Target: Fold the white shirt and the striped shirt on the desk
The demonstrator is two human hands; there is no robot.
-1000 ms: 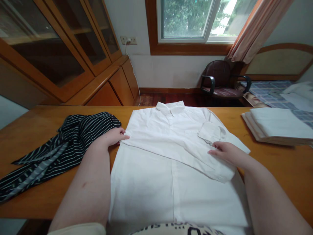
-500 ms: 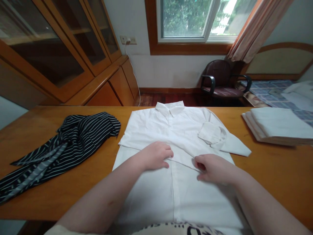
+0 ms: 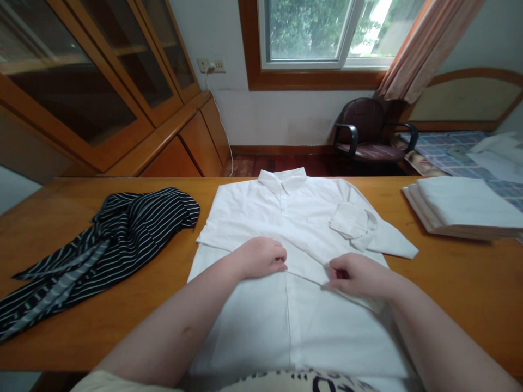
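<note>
A white collared shirt (image 3: 261, 209) lies front up on the table, its collar at the far side and its hem towards me. One sleeve is laid across the middle of the shirt, and the other is bent at the right with its cuff (image 3: 350, 219) on the chest. My left hand (image 3: 265, 257) is closed in a pinch at the edge of the sleeve across the middle. Further right along that same edge, my right hand (image 3: 354, 275) pinches the white cloth between thumb and fingers. Its fingertips partly hide the cloth.
Left of the shirt, a black and white striped garment (image 3: 143, 228) lies crumpled on the wooden table (image 3: 93, 348). A stack of folded white cloth (image 3: 466, 204) sits at the right. Beyond the table are a glass-door cabinet (image 3: 163, 117), a chair (image 3: 363, 128) and a bed (image 3: 453, 149).
The fingers of both hands have closed from a looser pose into pinches on the white cloth. My right hand has lifted the edge slightly. The shirt otherwise lies the same.
</note>
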